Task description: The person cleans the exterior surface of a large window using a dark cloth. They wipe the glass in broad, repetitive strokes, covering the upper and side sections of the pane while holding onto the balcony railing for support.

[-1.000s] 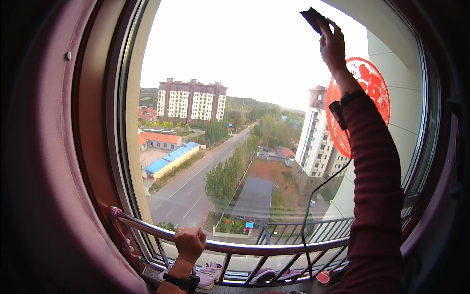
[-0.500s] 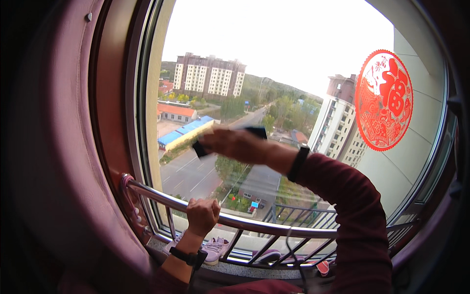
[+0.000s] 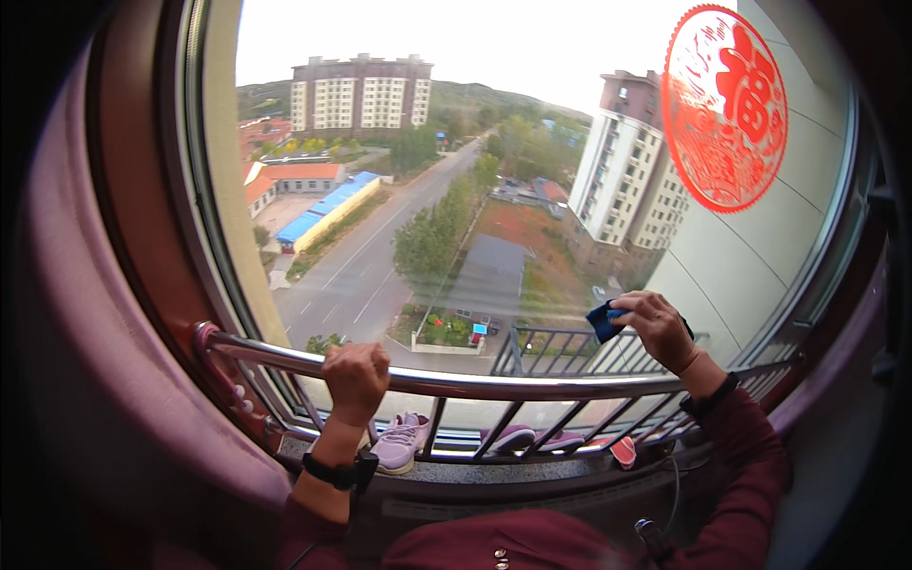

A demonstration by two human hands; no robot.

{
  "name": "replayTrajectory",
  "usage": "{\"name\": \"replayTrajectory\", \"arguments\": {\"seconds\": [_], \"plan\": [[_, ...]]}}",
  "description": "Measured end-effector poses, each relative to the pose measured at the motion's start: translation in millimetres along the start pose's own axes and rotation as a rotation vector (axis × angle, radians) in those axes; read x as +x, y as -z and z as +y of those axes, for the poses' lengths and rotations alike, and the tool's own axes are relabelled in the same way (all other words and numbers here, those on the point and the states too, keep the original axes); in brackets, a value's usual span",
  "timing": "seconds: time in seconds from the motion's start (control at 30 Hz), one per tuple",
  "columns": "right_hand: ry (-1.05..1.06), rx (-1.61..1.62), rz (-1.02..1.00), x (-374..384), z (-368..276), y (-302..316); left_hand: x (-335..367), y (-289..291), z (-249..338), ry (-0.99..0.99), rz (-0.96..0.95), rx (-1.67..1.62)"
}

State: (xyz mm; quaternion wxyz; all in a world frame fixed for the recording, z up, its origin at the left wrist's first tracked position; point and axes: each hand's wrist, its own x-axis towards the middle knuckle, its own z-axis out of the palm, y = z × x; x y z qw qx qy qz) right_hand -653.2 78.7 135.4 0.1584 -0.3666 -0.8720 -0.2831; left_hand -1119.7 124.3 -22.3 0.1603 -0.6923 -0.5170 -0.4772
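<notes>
My left hand (image 3: 356,382) is closed around the shiny metal rail (image 3: 503,385) that crosses in front of the window. On the right, my right hand (image 3: 657,332) grips a dark blue cloth (image 3: 602,324) between thumb and fingers. Part of the cloth is hidden behind the hand, and a dark edge of it shows near the wrist. Hand and cloth are up at the large window pane (image 3: 560,306), above the rail; whether the cloth touches the glass I cannot tell. Faint streaks run across the lower glass.
Behind the rail's bars, a pale pink sneaker (image 3: 400,443), purple shoes (image 3: 509,438) and a red shoe (image 3: 623,452) stand on the speckled sill (image 3: 446,471). A round red paper decoration (image 3: 727,109) is on the glass at upper right. A pink curtain (image 3: 71,247) hangs at left.
My right hand, with the cloth, has moved from mid-window down and to the right. My left hand stays on the rail. The view has shifted, so the scene sits higher and farther left.
</notes>
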Motion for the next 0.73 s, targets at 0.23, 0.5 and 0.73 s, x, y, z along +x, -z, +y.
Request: {"name": "replayTrajectory", "arguments": {"seconds": [0.23, 0.5, 0.73], "plan": [[-0.552, 0.359, 0.331, -72.0, -3.5, -31.8, -1.2, 17.3, 15.0, 0.045, -0.047, -0.281], [-0.743, 0.623, 0.255, -132.6, 8.3, -59.7, -83.6, 26.7, 67.4, 0.055, -0.271, -0.548], [-0.654, 0.526, 0.267, -148.5, 11.2, -67.5, -271.4, 63.8, 73.9, 0.581, -1.234, -0.788]]}}
